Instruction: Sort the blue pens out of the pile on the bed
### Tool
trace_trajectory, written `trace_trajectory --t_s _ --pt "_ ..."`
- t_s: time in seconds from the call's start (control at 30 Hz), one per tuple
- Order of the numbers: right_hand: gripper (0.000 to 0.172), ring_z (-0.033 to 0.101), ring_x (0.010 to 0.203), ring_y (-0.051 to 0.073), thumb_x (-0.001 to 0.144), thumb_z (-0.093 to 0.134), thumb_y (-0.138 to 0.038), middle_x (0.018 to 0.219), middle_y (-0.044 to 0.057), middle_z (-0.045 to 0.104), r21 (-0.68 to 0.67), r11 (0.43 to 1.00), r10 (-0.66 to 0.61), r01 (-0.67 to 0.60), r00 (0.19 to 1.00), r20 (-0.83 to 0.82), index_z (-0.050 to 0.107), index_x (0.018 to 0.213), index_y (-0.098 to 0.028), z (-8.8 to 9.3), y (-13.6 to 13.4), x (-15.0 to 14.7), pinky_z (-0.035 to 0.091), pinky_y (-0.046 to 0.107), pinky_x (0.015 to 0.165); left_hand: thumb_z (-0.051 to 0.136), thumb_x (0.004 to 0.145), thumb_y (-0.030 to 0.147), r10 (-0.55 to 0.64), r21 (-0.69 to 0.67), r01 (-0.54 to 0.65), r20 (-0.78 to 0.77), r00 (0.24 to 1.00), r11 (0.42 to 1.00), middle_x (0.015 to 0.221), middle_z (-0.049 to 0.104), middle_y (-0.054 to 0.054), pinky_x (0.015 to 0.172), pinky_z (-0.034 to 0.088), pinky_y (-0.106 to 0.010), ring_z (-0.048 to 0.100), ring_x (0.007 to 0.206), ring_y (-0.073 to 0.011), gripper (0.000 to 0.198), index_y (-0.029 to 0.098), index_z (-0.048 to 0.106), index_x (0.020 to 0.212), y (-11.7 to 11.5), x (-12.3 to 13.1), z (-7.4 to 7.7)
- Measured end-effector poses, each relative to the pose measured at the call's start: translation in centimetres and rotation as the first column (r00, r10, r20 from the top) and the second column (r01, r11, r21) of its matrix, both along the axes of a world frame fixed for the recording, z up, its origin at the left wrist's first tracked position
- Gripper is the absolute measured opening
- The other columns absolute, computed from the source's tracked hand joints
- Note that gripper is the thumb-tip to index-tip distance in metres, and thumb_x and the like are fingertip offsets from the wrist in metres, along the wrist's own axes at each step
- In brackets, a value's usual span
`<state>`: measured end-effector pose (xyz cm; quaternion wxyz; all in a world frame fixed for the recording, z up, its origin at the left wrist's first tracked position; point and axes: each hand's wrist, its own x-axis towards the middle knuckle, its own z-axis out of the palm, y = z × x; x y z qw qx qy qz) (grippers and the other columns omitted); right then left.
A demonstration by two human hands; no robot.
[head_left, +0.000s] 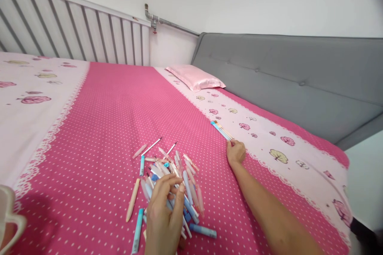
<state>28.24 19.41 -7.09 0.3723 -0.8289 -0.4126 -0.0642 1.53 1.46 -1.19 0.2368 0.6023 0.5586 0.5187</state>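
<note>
A loose heap of pens, refills and pen parts, in white, pink and blue, lies on the dotted pink bedspread. Over its near side is my left hand, fingers loosely bent and thumb apart; nothing shows firmly gripped in it. Farther right, my right hand is closed at the near ends of a few slim pens, blue and peach, lying side by side. Its fingertips are partly hidden. Around the heap are a blue pen, a cream barrel and a blue tube.
At the lower left edge is part of a pale handled cup or basket. A pink satin pillow lies by the grey padded headboard. Behind the bed stand a white radiator and a metal pipe.
</note>
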Motion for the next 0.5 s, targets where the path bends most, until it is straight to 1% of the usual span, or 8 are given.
trace_trajectory --t_s 0.17,0.3,0.5 --pt "0.024 0.055 0.076 0.020 0.078 0.052 -0.028 0.090 0.011 0.060 0.004 1.000 -0.008 0.009 1.000 -0.005 0.069 0.089 -0.014 0.06 0.04 0.09 0.039 0.030 0.067 0.049 0.082 0.031 0.001 0.007 -0.001 -0.008 1.000 1.000 0.104 0.058 -0.009 0.071 0.049 -0.030 0.057 0.090 -0.0189 0.023 0.019 0.060 0.098 0.03 0.02 0.05" --pt "0.024 0.055 0.075 0.020 0.078 0.052 -0.029 0.089 0.011 0.060 0.006 1.000 -0.014 0.014 1.000 -0.011 0.069 0.086 -0.014 0.09 0.06 0.07 0.039 0.030 0.065 0.049 0.082 0.032 0.009 0.006 -0.009 -0.002 1.000 1.000 0.105 0.058 -0.010 0.072 0.049 -0.032 0.057 0.090 -0.0196 0.023 0.019 0.060 0.098 0.04 0.00 -0.06" --pt "0.023 0.055 0.073 0.020 0.078 0.053 -0.030 0.089 0.010 0.061 0.002 1.000 -0.024 0.024 1.000 -0.012 0.069 0.085 -0.015 0.21 0.03 -0.04 0.039 0.030 0.064 0.051 0.080 0.033 0.009 -0.005 -0.009 0.016 1.000 1.000 0.105 0.058 -0.011 0.071 0.049 -0.032 0.057 0.091 -0.0212 0.023 0.019 0.062 0.094 0.10 -0.13 -0.05"
